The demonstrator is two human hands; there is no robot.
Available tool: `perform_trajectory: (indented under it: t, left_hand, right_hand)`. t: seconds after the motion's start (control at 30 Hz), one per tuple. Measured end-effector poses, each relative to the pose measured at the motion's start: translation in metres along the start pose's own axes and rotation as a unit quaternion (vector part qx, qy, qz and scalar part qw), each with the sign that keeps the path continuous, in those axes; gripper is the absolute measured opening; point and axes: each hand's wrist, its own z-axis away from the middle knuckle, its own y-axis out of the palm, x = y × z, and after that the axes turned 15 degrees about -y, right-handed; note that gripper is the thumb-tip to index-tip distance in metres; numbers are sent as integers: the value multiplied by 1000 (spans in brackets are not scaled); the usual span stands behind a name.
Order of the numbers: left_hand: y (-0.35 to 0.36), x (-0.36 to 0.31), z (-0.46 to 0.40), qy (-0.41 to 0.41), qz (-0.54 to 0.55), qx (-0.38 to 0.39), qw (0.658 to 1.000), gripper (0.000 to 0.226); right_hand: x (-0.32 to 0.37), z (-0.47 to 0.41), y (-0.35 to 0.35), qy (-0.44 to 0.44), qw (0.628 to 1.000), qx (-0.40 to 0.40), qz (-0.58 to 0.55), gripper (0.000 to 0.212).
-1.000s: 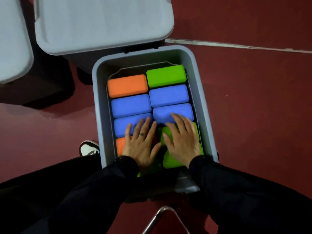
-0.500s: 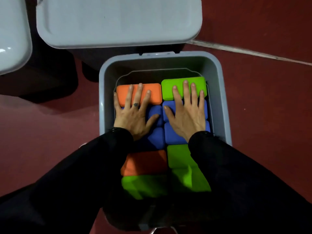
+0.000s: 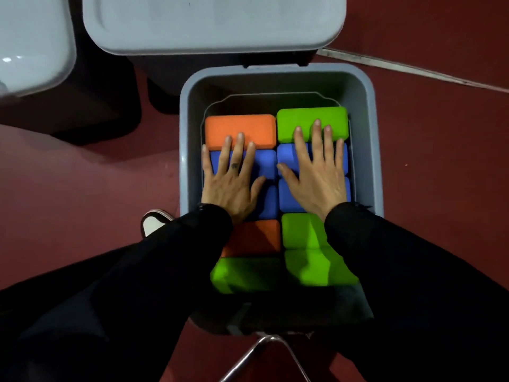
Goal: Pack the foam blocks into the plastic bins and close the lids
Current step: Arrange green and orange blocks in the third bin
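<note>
Since half a second ago both hands have slid a little back toward the person, so the fingertips now reach less far onto the far blocks.

Head view: the grey bin [image 3: 367, 139] stands open on the red floor [image 3: 440, 188], its lid [image 3: 209, 23] flipped up past the bin's far rim. Inside the bin the foam blocks lie in two columns. At the far end sit an orange block [image 3: 239, 124] on the left and a green block [image 3: 311, 117] on the right; behind them come blue blocks [image 3: 267, 166], then an orange block and green blocks [image 3: 300, 230] nearest the person. The left hand [image 3: 231, 180] lies flat, fingers spread and straight, pressing the left column's blue blocks, fingertips touching the orange block. The right hand [image 3: 316, 175] lies flat likewise on the right column's blue blocks, fingertips on the green block. Left of the bin, a white shoe tip [image 3: 153, 221] shows.
</note>
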Motion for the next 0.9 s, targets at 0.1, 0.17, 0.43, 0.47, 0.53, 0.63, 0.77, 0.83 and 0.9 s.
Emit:
perform_trajectory:
  t: [0.1,0.17,0.43,0.47,0.53,0.63,0.77,0.83,0.9]
  left_hand:
    - [7,6,46,17,15,-10,1000,75]
    - [14,10,79,32,16,-5,999,75]
    - [17,7,108,49,-37,129,990,103]
    - [14,6,106,47,-54,155,985,109]
    - [10,5,103,37,-84,218,972,110]
    - [5,1,88,33,-104,238,965,103]
    - [2,4,96,53,-94,229,968,105]
    - [-5,6,95,63,-86,193,975,108]
    - [-12,9,92,84,-71,138,984,103]
  right_hand:
    - [27,46,-2,-42,999,-13,-22,72]
    - [43,81,7,-61,998,-2,-11,70]
    - [60,116,24,-65,993,100,22,77]
    - [60,114,25,-67,992,106,24,79]
    - [60,110,25,-69,990,117,21,81]
    - [54,100,26,-66,991,117,16,82]
    - [57,107,16,-68,990,124,-14,86]
    - [54,110,8,-51,994,72,-61,80]
    - [46,113,-4,-4,995,-10,-103,57]
